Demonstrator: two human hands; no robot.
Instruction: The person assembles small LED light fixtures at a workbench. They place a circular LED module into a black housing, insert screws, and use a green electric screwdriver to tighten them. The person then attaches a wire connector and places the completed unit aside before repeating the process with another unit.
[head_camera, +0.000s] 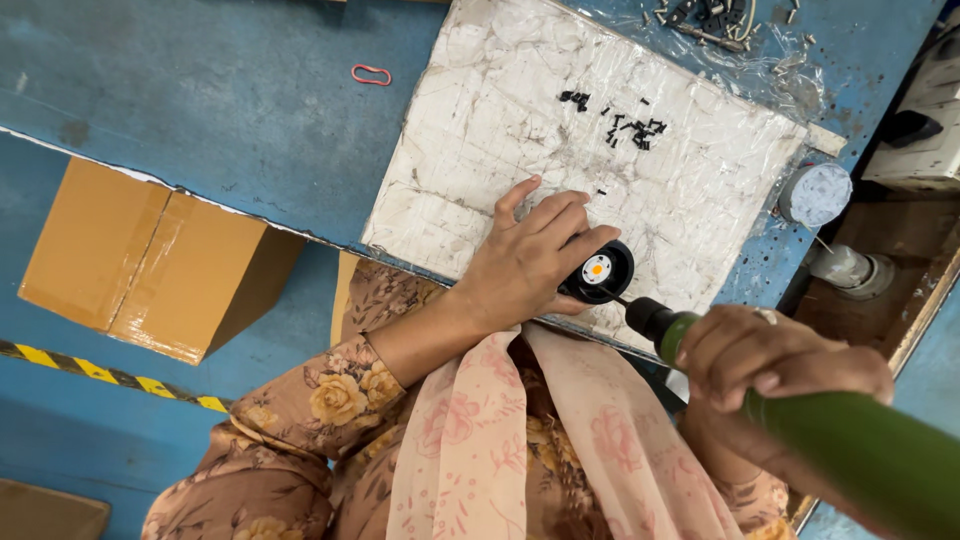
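Your left hand (530, 262) pins the round black part (598, 271) on the white board (520, 120) — near edge; your right hand (775, 360) is wrapped around the green screwdriver (850, 440). Keep the tip square on the orange centre — press steadily.

You face a blue workbench (250, 90) carrying a scuffed white board (520, 110). Left, below its edge, a cardboard box (150, 265) sits on a blue floor (80, 430) crossed by yellow-black tape (110, 377).

Single head cam, steep downward look, close over white work mat (560, 150) at blue bench (230, 100) edge.
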